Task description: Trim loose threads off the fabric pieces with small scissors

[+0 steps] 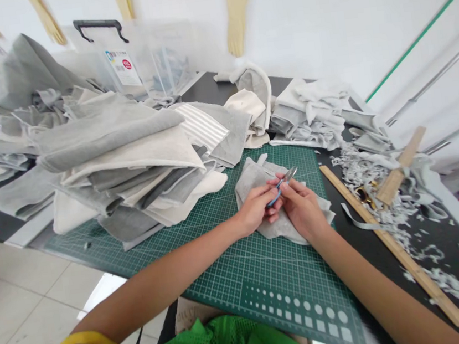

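Small scissors (288, 175) with blue handles are held between my two hands, their metal blades pointing away to the upper right. My left hand (257, 207) has its fingers wrapped round the blue handles. Close against it, my right hand (305, 213) is closed with thumb and fingertips at the scissors near the base of the blades. Beneath both hands a crumpled grey cloth piece (249, 179) lies on the green cutting mat (220, 268). Whether the fingers also pinch a bit of cloth is hidden.
Grey and cream cloth pieces (126, 151) form a tall pile at left, before a clear plastic bin (145, 65). More cloth (309, 109) lies at the back. On the right are a long wooden ruler (393, 247), a shorter wooden strip (400, 168) and white scraps (354, 165).
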`<control>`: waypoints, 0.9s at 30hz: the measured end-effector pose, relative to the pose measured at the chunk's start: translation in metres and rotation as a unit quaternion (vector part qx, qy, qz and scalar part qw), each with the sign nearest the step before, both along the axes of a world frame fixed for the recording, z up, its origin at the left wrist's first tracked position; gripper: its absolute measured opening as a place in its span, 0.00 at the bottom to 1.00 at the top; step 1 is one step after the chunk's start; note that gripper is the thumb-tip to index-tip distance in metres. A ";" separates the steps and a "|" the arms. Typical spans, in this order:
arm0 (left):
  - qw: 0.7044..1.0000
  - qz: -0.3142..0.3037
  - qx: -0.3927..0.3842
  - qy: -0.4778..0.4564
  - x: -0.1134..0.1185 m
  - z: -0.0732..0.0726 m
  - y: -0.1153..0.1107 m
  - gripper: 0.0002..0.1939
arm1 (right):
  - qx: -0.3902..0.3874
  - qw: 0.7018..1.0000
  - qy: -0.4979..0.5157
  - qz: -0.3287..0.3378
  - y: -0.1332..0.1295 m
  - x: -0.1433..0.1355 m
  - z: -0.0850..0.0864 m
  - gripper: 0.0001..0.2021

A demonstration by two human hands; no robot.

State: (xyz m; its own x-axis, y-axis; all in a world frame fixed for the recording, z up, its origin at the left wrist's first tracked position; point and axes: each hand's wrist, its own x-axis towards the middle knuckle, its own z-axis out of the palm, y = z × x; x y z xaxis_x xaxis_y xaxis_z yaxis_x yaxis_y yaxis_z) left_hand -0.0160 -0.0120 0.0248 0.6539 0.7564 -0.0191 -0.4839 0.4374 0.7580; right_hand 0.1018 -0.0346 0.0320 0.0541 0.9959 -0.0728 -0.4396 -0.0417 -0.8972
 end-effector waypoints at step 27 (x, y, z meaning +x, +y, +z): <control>0.999 0.000 0.045 0.015 -0.001 0.000 -0.004 0.08 | 0.030 0.998 0.046 0.001 0.000 0.002 -0.003 0.12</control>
State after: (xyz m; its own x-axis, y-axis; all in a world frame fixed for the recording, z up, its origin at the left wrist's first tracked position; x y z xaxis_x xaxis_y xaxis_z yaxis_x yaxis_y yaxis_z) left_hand -0.0166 -0.0157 0.0248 0.6547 0.7553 0.0293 -0.4598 0.3672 0.8085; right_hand 0.1041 -0.0348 0.0287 0.0476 0.9987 -0.0181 -0.5211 0.0093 -0.8535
